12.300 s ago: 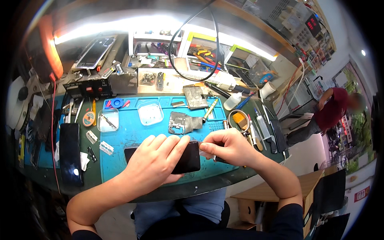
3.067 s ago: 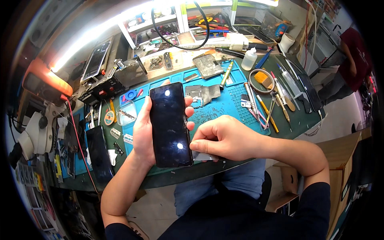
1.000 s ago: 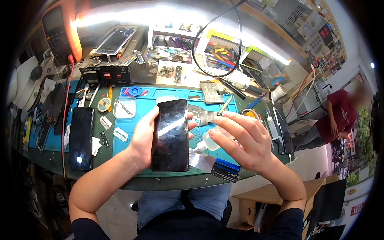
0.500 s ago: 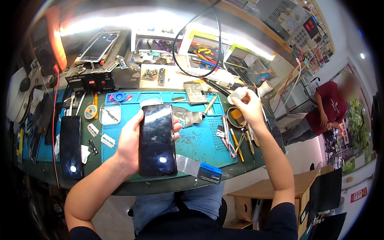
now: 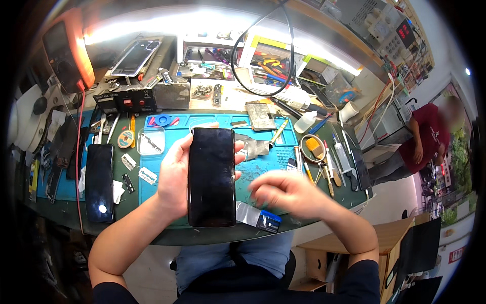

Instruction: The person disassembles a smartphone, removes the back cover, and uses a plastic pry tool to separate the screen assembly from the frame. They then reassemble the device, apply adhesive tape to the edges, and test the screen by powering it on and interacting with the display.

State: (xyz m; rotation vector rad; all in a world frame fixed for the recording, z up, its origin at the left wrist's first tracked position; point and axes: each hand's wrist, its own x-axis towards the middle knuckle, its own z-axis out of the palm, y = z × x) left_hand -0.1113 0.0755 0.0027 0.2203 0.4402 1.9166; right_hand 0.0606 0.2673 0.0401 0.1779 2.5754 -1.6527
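My left hand [image 5: 174, 175] is closed around a smartphone [image 5: 211, 177], its dark screen facing up. The fingertips wrap over the phone's right edge. To the right of the phone, my right hand [image 5: 296, 195] hovers over the mat's front edge. Motion smears its fingers; they look bent, and I see nothing between them. Below them lies a clear strip with a blue and black label [image 5: 269, 221]. A small white squeeze bottle [image 5: 305, 121] stands at the mat's far right corner. A second dark phone [image 5: 99, 182] lies on the bench at the left.
The blue repair mat [image 5: 177, 202] carries a clear tray [image 5: 151, 141] and a metal sheet [image 5: 260, 117]. Razor blades [image 5: 148, 176] lie by its left edge. A tape roll [image 5: 313, 148] and several hand tools are at the right. A person in maroon [image 5: 428, 126] stands beyond.
My right hand has let go of the white squeeze bottle, which now stands on the bench, and has come back toward the phone. The left hand still holds the phone; the view has shifted slightly.
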